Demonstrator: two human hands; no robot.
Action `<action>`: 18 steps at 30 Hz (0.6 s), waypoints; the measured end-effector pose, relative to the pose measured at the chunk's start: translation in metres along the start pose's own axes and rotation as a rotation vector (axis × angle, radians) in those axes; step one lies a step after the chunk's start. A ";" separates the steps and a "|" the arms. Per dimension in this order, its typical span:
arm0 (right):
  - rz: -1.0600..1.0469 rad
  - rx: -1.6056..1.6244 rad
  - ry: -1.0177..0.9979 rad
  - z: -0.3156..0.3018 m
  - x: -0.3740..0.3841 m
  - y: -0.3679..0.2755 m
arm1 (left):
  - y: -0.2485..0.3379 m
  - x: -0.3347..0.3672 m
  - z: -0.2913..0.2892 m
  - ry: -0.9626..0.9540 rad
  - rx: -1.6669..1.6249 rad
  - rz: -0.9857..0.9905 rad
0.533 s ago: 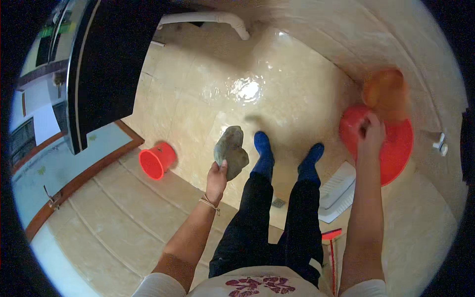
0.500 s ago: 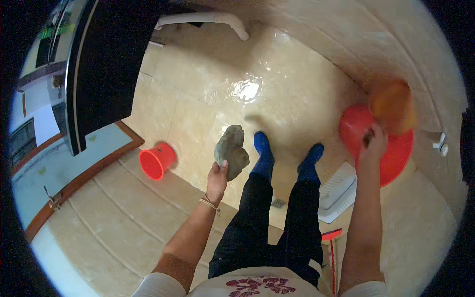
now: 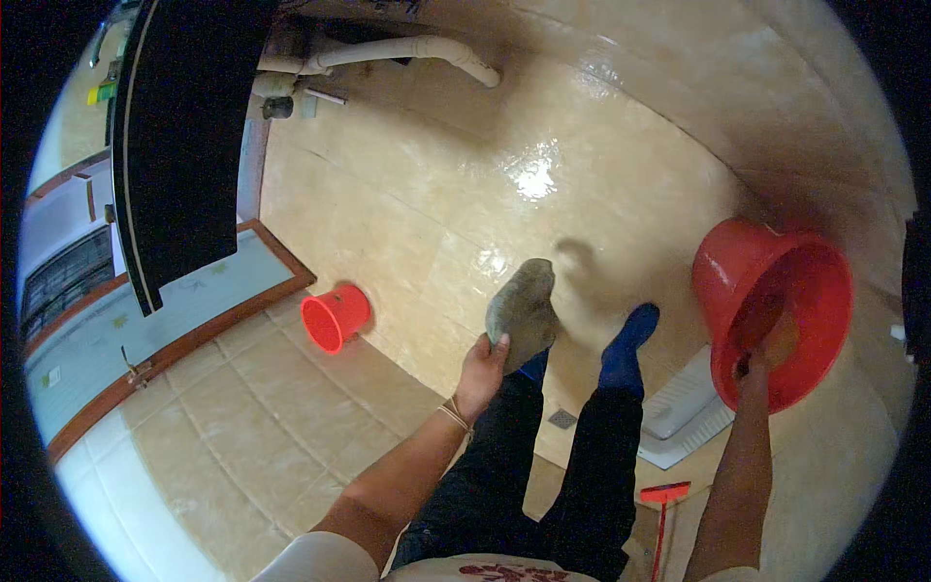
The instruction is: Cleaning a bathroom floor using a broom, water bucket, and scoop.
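My left hand is closed on the edge of a wet-looking grey-green cloth, which hangs limp over the floor in front of my left boot. On the right, my right hand reaches into a large red bucket whose mouth faces me. In it is the handle of an orange scoop, partly hidden by the hand and the shade inside the bucket. My fingers there are dim, but they wrap round the handle.
Wet tiles shine ahead. A small red bucket lies left by the wall. A white squat toilet, a floor drain and a red squeegee are near my legs. A black cabinet and white pipe stand far left.
The orange scoop, blurred above the bucket before, has gone down inside it with my right hand. The large bucket now leans more toward me. In the picture, the left hand and cloth have shifted right.
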State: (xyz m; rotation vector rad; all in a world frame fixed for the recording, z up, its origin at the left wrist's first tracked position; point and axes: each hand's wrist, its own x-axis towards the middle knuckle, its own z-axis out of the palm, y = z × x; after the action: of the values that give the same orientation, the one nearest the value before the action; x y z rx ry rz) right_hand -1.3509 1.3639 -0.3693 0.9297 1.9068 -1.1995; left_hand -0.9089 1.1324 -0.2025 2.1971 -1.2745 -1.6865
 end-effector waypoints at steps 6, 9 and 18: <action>-0.049 -0.427 0.409 0.003 0.116 0.010 | -0.007 0.002 0.053 -0.132 -0.079 -0.064; 0.057 0.010 -0.301 0.045 0.010 0.011 | 0.008 -0.007 0.039 -0.071 -0.025 -0.064; 0.271 0.475 -0.896 -0.039 -0.073 -0.025 | 0.028 -0.019 0.027 -0.081 0.003 -0.064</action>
State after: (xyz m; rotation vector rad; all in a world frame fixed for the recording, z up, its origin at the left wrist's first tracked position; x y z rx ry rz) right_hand -1.3420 1.3770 -0.2840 0.6643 0.7835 -1.5699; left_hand -0.9477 1.1376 -0.1841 2.2159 -1.2370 -1.8154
